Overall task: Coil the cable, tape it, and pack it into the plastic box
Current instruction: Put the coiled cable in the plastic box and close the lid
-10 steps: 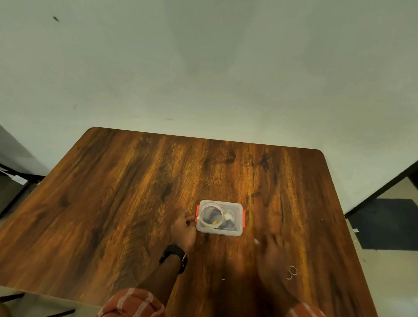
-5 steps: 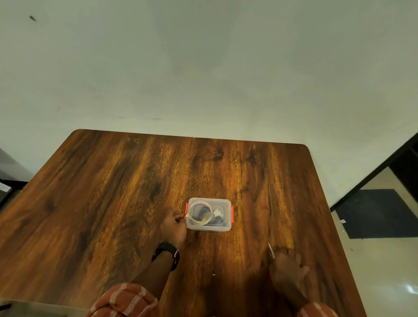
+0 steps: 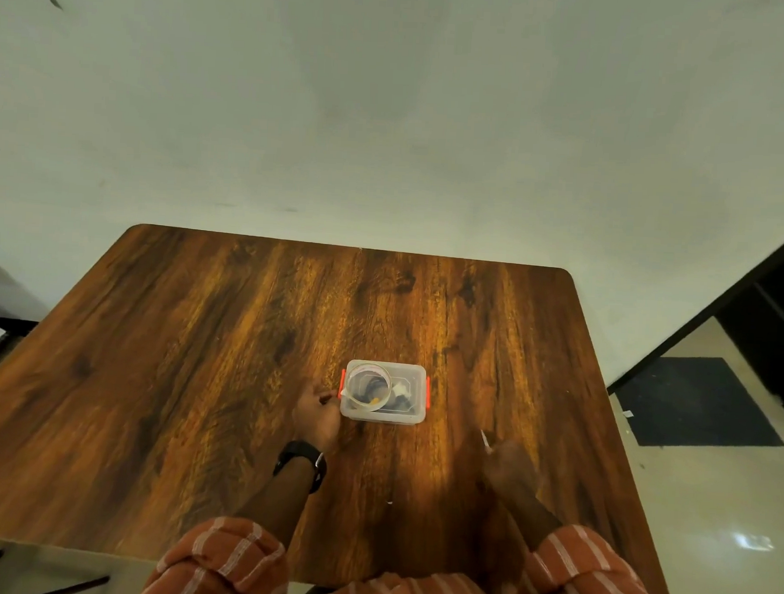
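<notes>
Clear plastic box with orange clips (image 3: 383, 392) sits mid-table, dark coiled cable inside; the left hand (image 3: 318, 414) still steadies its left clip, fingers curled. The right hand (image 3: 508, 462) has drawn back, now pinching a thin pale sliver (image 3: 485, 439), so packing looks nearly done.

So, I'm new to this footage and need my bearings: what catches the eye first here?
The small clear plastic box with orange latches, alone mid-table, with a roll of tape on it and dark cable showing inside. The left hand, with a black watch, rests at its left side; the right hand holds something thin nearby.
</notes>
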Demonstrator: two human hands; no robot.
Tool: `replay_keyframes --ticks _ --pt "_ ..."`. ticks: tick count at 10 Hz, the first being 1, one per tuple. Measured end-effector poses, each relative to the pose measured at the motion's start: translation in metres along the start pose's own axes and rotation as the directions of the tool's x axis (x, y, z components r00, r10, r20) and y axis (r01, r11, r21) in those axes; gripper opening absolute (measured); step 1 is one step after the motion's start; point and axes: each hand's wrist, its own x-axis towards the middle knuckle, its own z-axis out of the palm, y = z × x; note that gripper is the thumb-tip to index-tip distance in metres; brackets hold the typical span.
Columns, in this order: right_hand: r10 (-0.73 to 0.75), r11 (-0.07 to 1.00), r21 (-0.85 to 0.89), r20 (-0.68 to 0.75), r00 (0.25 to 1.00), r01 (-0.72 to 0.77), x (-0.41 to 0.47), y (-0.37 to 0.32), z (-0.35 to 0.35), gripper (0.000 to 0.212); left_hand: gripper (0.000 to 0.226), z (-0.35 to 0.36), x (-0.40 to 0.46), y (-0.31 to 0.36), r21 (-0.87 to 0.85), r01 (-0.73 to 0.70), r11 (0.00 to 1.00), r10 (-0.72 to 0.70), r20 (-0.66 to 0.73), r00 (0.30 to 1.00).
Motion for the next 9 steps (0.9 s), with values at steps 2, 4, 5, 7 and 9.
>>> replay_keyframes --ticks 2,4,5,7,9 --pt "-0.139 0.939 0.288 -0.181 0.974 0.188 0.004 -0.078 0.026 0.013 0.036 -0.005 -0.006 0.008 -0.020 0.021 1.000 -0.021 0.006 1.000" --pt "-0.218 0.964 0.119 -0.171 0.961 0.240 0.009 -0.114 0.056 0.022 0.034 -0.007 -0.006 0.006 -0.034 0.037 0.999 -0.036 0.019 0.999" --pt "-0.265 0.957 0.082 -0.133 0.955 0.277 0.009 -0.113 0.062 0.026 0.034 -0.008 -0.006 0.007 -0.055 0.051 0.997 -0.049 0.030 0.998" --pt "-0.307 0.941 0.094 -0.162 0.938 0.325 0.010 -0.106 0.067 0.031 0.040 -0.008 -0.006 0.003 -0.042 0.064 0.997 -0.061 0.056 0.997" --pt "-0.375 0.901 0.201 -0.083 0.923 0.385 0.016 -0.097 0.056 0.023 0.008 -0.009 -0.002 0.003 0.135 -0.060 0.989 0.052 0.061 0.997"
